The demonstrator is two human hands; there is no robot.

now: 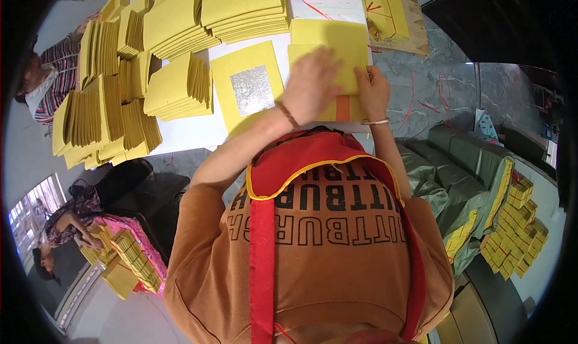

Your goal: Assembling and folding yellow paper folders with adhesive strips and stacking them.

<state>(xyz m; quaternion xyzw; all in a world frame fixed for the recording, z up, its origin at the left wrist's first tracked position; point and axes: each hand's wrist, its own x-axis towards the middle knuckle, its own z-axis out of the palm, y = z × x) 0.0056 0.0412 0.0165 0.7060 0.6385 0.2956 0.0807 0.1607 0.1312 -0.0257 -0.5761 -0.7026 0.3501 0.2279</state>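
My left hand (312, 86) lies over a yellow paper stack (328, 34), its fingers smeared by motion. At the right edge of that stack my right hand (373, 92) is closed, thumb and fingers pinching the yellow paper. An orange strip (342, 109) shows on the paper below the hands. Just left of my left hand, a single yellow sheet (265, 55) with a silver foil square (251, 90) lies flat on the white tabletop (180, 133).
Several fanned stacks of folded yellow paper (180, 85) cover the table's left and far side. Near the far right stands a tied yellow bundle (388, 12). Dark green covered piles (451, 163) and yellow bundles (512, 235) stand on the right. Two other people work on the left, one with yellow bundles (135, 253).
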